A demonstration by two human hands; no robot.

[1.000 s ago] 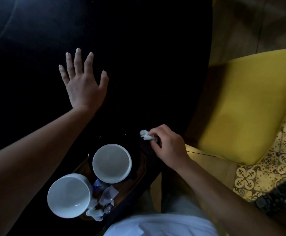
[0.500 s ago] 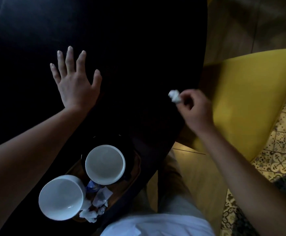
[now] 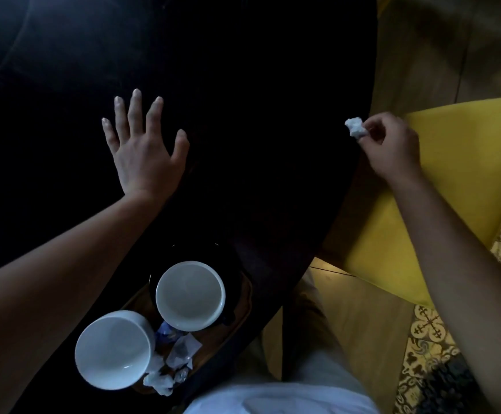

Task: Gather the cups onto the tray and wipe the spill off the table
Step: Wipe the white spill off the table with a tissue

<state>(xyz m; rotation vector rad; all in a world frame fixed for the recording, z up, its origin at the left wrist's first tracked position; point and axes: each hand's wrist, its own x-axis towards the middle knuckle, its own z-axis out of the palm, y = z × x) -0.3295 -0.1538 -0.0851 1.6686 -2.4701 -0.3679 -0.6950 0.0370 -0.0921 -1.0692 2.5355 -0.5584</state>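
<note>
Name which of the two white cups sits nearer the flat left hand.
The upper-right cup, beside the tray's far end; the other cup sits lower-left, farther from the left hand.

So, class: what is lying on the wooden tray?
On the wooden tray stand two white cups, both looking empty, with crumpled tissues and wrappers beside them. The cups cover much of the tray; what lies beneath them cannot be seen.

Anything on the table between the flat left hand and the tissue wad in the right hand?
Head view: only dark table top shows between the left hand and the tissue wad; too dim to rule out a spill.
</note>
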